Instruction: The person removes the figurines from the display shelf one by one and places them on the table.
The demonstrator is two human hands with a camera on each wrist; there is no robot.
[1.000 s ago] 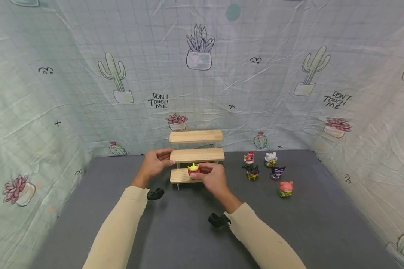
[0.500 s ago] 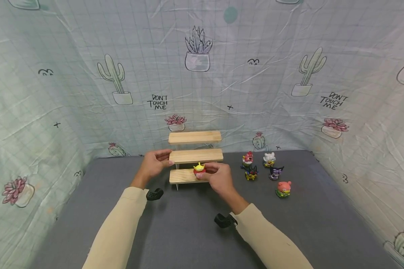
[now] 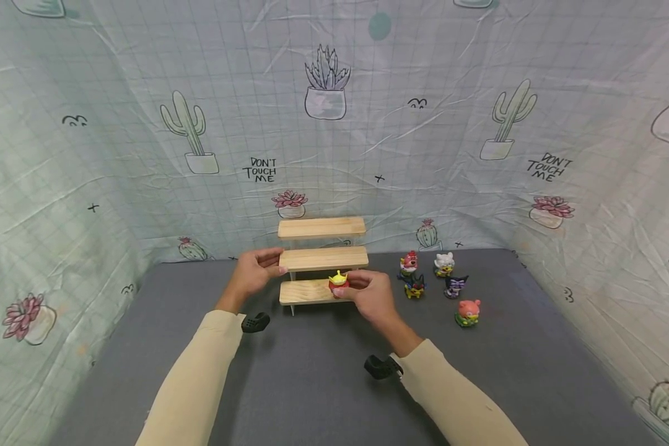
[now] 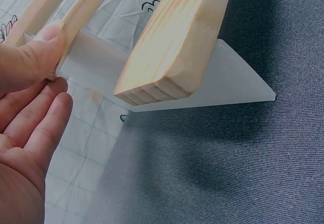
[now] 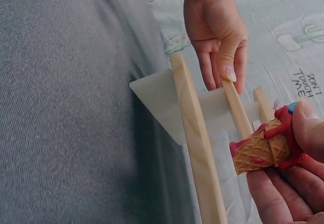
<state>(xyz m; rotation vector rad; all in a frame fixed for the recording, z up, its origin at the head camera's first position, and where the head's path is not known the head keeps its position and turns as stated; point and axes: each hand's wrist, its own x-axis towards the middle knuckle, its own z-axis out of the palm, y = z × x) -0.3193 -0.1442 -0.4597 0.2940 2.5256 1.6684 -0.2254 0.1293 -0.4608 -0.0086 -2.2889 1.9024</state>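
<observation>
A three-tier wooden display shelf (image 3: 323, 257) with pale translucent side supports (image 4: 233, 77) stands at the back of the grey table. My left hand (image 3: 252, 272) pinches the left end of its middle board (image 4: 76, 16), thumb on one face and fingers on the other. Over the right part of the lowest board (image 3: 306, 291), my right hand (image 3: 372, 296) holds a small toy figurine (image 3: 339, 282) between thumb and fingers. The figurine has a yellow three-pointed top, a red middle and a waffle-cone base (image 5: 260, 150). Whether its base touches the board I cannot tell.
Right of the shelf, several small figurines stand on the table: a red one (image 3: 409, 263), a white one (image 3: 444, 264), a black-and-yellow one (image 3: 415, 287), a purple-and-black one (image 3: 455, 286) and a pink one (image 3: 468, 313). A printed cloth (image 3: 424, 155) hangs behind.
My right hand has moved to the right along the lowest board, carrying the figurine with it. The left hand keeps its hold on the middle board.
</observation>
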